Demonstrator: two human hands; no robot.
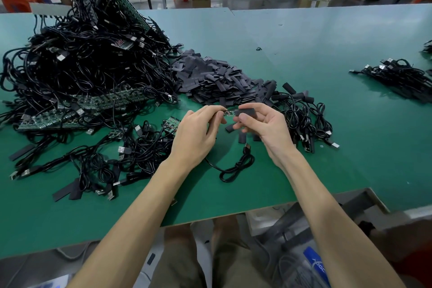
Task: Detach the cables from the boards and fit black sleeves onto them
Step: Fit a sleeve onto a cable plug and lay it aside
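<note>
Over the green table [304, 58], our left hand [194, 133] pinches the tiny green board end [228, 113] of a thin black cable [236, 166], and our right hand [264, 128] has its fingers [244, 120] clamped on a flat black sleeve [248, 112] right at its tip.

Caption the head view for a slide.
Above a green table, left hand pinches a cable's small board end; right hand holds a black sleeve at its tip.
</note>
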